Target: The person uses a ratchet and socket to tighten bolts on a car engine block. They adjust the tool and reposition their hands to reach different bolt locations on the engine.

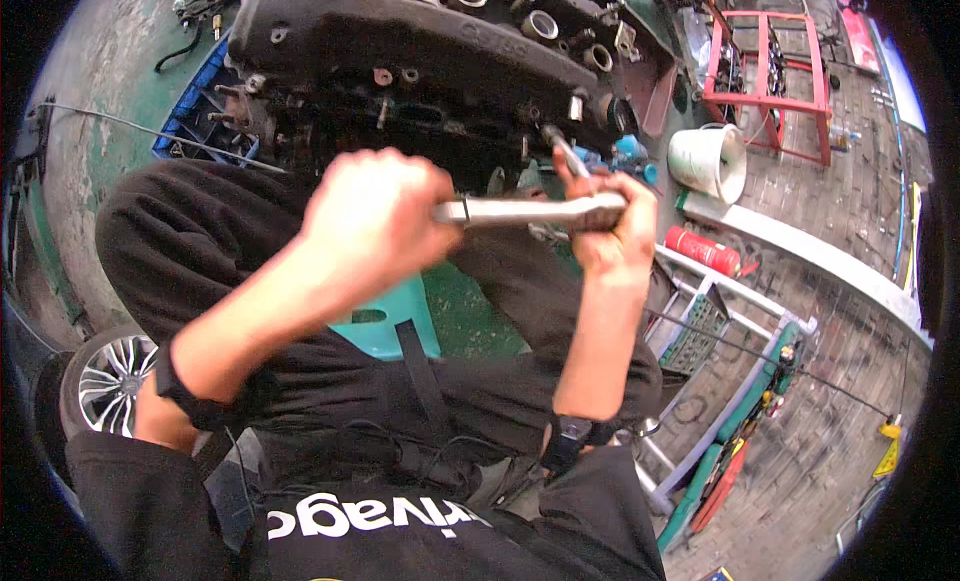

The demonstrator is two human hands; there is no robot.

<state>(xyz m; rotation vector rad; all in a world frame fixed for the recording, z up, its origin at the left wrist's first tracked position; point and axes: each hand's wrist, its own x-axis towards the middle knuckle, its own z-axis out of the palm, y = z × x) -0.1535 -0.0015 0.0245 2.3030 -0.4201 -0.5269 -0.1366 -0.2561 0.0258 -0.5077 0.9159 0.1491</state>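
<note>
Both hands are on a long metal wrench (520, 211) that lies roughly level across the middle of the view. The left hand (375, 221) is closed in a fist around the handle end, at about nine o'clock from the tool's middle. The right hand (612, 226) is clamped over the head end at three o'clock, where a short extension bar (566, 151) rises toward eleven o'clock into the side of the black engine (420, 56). The engine fills the top of the view, at twelve o'clock from the hands.

The bar enters the engine at a slant, and its tip is hidden among dark parts, so I cannot tell how squarely it sits on the fastener. If it sits crooked, a hard pull could likely make it slip off and round the bolt. A sudden slip could also throw the left knuckles against the engine's studs and brackets just above them. The right hand steadies the head; if that grip loosens, the bar may tilt further. A teal stool (385, 326) shows at six o'clock, between the person's knees.
</note>
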